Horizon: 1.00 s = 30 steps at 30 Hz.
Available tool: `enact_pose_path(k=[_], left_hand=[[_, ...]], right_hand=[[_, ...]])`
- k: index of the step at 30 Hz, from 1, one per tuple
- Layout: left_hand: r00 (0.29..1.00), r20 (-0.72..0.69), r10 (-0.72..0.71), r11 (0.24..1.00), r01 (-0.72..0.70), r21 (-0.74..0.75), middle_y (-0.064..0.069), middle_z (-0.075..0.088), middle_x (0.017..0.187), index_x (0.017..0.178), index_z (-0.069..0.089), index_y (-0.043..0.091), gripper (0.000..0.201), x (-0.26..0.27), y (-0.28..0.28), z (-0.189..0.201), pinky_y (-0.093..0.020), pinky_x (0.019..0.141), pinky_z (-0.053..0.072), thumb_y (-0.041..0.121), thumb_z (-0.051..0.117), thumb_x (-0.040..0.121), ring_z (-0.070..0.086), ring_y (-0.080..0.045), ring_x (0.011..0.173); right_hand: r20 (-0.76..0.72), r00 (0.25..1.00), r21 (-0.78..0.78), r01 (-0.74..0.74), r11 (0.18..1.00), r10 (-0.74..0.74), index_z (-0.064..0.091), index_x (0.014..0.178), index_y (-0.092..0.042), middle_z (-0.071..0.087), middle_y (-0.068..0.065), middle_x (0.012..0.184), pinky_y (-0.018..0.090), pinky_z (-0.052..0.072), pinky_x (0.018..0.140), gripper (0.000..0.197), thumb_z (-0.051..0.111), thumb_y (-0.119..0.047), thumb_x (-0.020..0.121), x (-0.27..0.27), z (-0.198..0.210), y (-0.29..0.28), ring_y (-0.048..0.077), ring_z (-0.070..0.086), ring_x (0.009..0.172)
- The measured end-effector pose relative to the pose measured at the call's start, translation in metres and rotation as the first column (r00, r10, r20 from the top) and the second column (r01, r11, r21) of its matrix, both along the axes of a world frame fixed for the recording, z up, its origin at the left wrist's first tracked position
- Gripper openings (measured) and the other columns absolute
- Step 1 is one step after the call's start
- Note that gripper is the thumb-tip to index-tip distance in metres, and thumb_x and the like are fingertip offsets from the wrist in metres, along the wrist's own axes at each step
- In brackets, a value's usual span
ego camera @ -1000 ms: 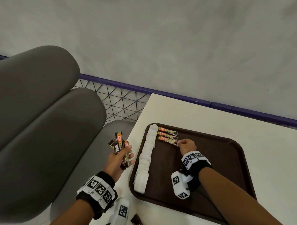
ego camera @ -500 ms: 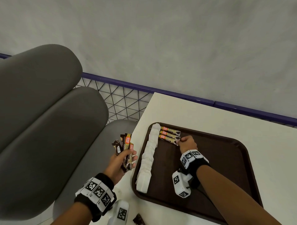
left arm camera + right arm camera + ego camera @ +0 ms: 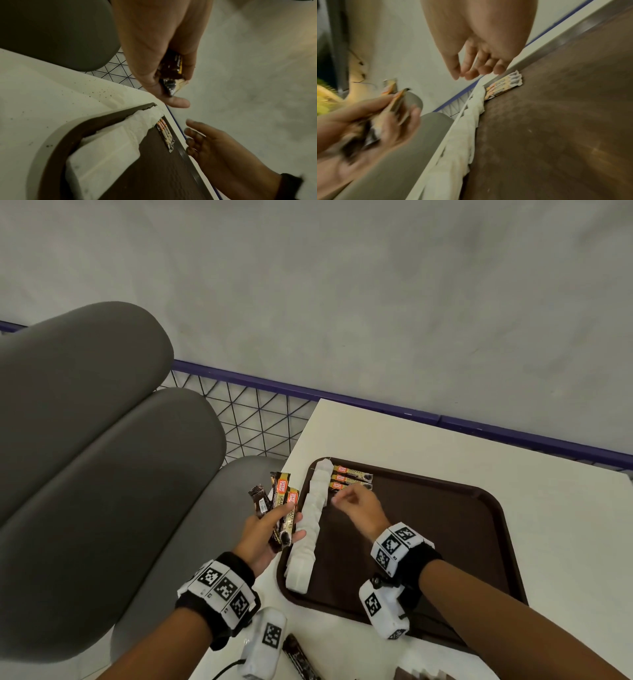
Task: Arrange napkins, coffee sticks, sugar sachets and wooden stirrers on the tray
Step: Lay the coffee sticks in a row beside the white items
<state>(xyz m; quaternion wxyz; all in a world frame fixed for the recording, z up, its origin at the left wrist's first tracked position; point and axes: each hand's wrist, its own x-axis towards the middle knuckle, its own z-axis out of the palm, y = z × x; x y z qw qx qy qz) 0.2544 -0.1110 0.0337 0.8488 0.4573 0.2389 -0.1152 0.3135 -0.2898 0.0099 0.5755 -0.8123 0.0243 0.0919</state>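
Coffee sticks [image 3: 281, 508] in left hand [image 3: 263, 534]

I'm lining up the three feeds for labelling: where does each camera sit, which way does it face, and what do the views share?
Head: worn on the head, looking forward and down at the tray, napkins and grey chair; both forearms and wristbands show.
Left wrist: looks along the left hand gripping coffee sticks; the right hand shows too.
Right wrist: looks along the empty right hand toward the tray's far left corner; the left hand is blurred.
Shared: all three show the napkins and the sticks laid on the tray.
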Motion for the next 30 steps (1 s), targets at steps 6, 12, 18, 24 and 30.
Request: enact_pose_path(k=[6, 12, 18, 24, 30], left_hand=[[0.998, 0.054, -0.014, 0.999, 0.012, 0.035, -0.02, 0.062, 0.097, 0.113, 0.06, 0.0, 0.029, -0.013, -0.013, 0.003, -0.031, 0.064, 0.058, 0.015, 0.061, 0.087, 0.064, -0.024, 0.081], [0.992, 0.105, -0.071, 0.997, 0.067, 0.035, -0.012, 0.068, 0.101, 0.124, 0.057, 0.009, 0.035, -0.018, -0.018, 0.008, -0.029, 0.059, 0.056, 0.016, 0.059, 0.09, 0.068, -0.023, 0.085], [0.997, 0.065, -0.047, 0.999, 0.046, 0.003, -0.01, 0.064, 0.087, 0.098, 0.062, 0.009, 0.01, -0.014, -0.013, 0.005, -0.039, 0.067, 0.06, 0.014, 0.059, 0.089, 0.065, -0.024, 0.088], [0.995, 0.047, -0.083, 0.988, 0.076, 0.137, 0.0, 0.057, 0.069, 0.088, 0.058, 0.016, 0.008, -0.018, -0.002, 0.002, -0.021, 0.046, 0.047, 0.022, 0.063, 0.088, 0.053, -0.01, 0.052], [0.995, 0.034, -0.094, 0.987, 0.088, 0.134, 0.001, 0.058, 0.066, 0.096, 0.06, 0.015, 0.01, -0.016, 0.006, -0.002, -0.018, 0.038, 0.038, 0.019, 0.063, 0.087, 0.049, -0.008, 0.049]], right_hand=[[-0.073, 0.897, 0.015, -0.437, 0.899, 0.437, 0.057, 0.076, -0.023, 0.057, -0.003, 0.08, 0.012, 0.038, 0.064, 0.014, 0.07, -0.023, 0.08, -0.041, 0.019, 0.025, -0.001, 0.048, 0.066], [-0.031, 0.923, 0.013, -0.383, 0.924, 0.383, 0.053, 0.07, -0.024, 0.052, -0.01, 0.074, 0.01, 0.034, 0.061, 0.021, 0.07, -0.016, 0.08, -0.046, 0.019, 0.021, -0.003, 0.047, 0.063], [-0.163, 0.975, 0.276, -0.103, 0.956, 0.152, 0.051, 0.081, -0.012, 0.06, 0.007, 0.077, 0.019, 0.047, 0.054, 0.017, 0.063, 0.001, 0.082, -0.034, 0.021, -0.001, 0.013, 0.055, 0.062], [-0.104, 0.984, 0.136, 0.157, 0.978, -0.143, 0.057, 0.083, -0.01, 0.057, 0.004, 0.071, 0.013, 0.044, 0.046, 0.013, 0.06, 0.002, 0.084, -0.011, 0.001, -0.046, 0.012, 0.05, 0.057], [-0.136, 0.95, -0.051, 0.277, 0.959, -0.282, 0.056, 0.075, -0.016, 0.06, 0.01, 0.072, 0.014, 0.043, 0.044, 0.019, 0.062, 0.001, 0.083, 0.007, -0.031, -0.059, 0.013, 0.051, 0.054]])
